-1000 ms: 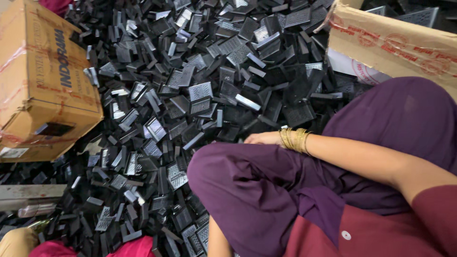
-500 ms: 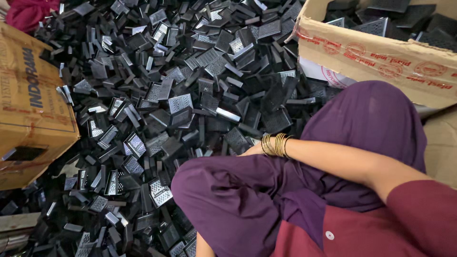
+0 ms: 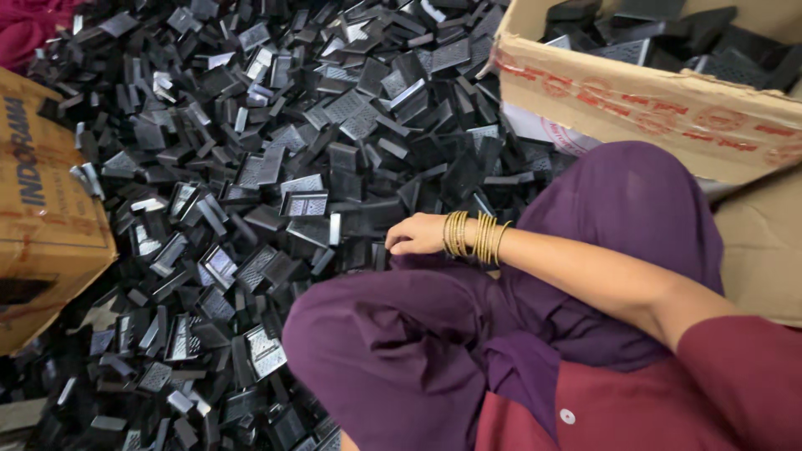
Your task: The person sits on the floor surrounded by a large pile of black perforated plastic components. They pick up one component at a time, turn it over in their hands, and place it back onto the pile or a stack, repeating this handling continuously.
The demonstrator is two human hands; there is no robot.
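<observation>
Seated on the floor amid a heap of small black plastic parts (image 3: pixel 317 167), I watch my right hand (image 3: pixel 416 235) reach across a purple-clad knee (image 3: pixel 393 351) to the near edge of the pile; the fingers are curled in and narrow, resting on or just over the pieces there, and from this angle I cannot tell whether they hold one; gold bangles (image 3: pixel 474 236) ring the wrist; my left hand is out of view. The parts are flat, ribbed rectangles with grid faces, lying loose and overlapping from the knee out to the far edge of the picture; one with a pale grid face (image 3: pixel 305 205) lies near the fingers, to their left. The step in hand looks, in my judgement, like picking from the heap; the next move would call for closing on a single piece without dragging its neighbours, since they interlock and overlap. An open cardboard box (image 3: pixel 652 108) stands at upper right, just beyond the knee, and holds more of the same black parts, larger ones showing above its rim; a second cardboard box (image 3: pixel 42 217) sits at left against the pile; its contents are hidden. Red cloth (image 3: pixel 25 29) shows at top left.
</observation>
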